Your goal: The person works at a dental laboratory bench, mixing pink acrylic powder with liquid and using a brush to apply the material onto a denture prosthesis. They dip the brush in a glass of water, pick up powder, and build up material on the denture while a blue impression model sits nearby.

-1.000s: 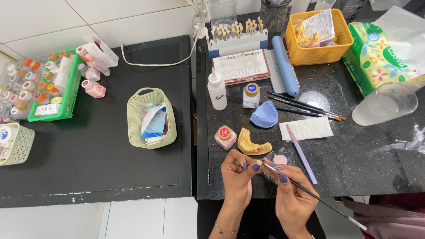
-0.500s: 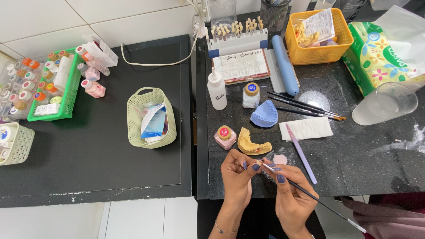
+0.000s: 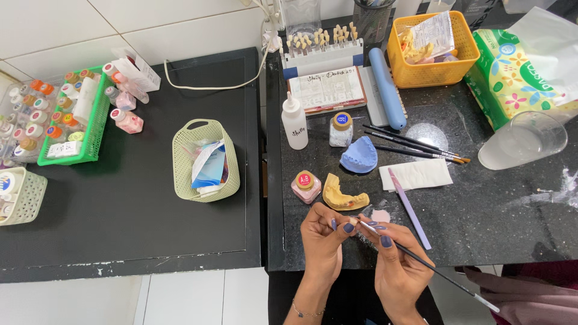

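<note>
At the lower centre of the frame, your left hand (image 3: 322, 238) pinches a small tooth piece (image 3: 353, 221); your right hand (image 3: 394, 262) pinches the fine brush (image 3: 421, 262). Keep both wrists braced on the table (image 3: 481, 210), stroking lightly.

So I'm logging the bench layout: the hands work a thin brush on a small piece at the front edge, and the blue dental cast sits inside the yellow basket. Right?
Not quite. The head view shows the blue dental cast lying on the dark countertop, beside the yellow cast, not inside the yellow basket. The rest holds: the left hand pinches a small piece and the right hand works the thin brush.
</note>
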`<state>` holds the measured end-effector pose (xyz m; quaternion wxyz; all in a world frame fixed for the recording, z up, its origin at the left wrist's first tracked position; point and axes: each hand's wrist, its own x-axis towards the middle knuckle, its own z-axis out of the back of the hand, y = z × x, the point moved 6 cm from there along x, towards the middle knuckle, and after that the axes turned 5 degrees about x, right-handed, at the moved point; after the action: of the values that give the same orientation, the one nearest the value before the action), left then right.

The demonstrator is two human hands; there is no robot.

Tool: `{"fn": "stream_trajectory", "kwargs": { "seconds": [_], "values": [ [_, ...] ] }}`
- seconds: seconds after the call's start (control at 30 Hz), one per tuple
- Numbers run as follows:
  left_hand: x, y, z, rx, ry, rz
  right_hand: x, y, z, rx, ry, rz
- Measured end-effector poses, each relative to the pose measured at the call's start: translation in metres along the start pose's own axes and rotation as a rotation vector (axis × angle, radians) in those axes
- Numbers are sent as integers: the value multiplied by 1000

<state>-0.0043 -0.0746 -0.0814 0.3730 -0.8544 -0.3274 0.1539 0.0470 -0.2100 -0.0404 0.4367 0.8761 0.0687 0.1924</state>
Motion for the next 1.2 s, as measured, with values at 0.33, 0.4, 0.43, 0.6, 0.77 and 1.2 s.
{"fn": "stream_trajectory", "kwargs": {
  "seconds": [0.33, 0.4, 0.43, 0.6, 0.77, 1.2],
  "values": [
    [0, 4, 2, -17, 0, -14, -3, 4, -11, 6, -21, 48],
    [0, 4, 3, -19, -12, -21, -6, 4, -13, -66, -40, 45],
    [0, 4, 4, -23, -19, -19, -7, 4, -15, -121, -38, 49],
    [-1, 4, 5, -19, -39, -19, -10, 7, -20, -167, 9, 102],
    [-1, 4, 5, -12, -39, -18, -8, 9, -21, -247, 51, 122],
    [0, 4, 5, -14, -38, -23, -6, 13, -23, -371, 79, 151]
  ]
}}
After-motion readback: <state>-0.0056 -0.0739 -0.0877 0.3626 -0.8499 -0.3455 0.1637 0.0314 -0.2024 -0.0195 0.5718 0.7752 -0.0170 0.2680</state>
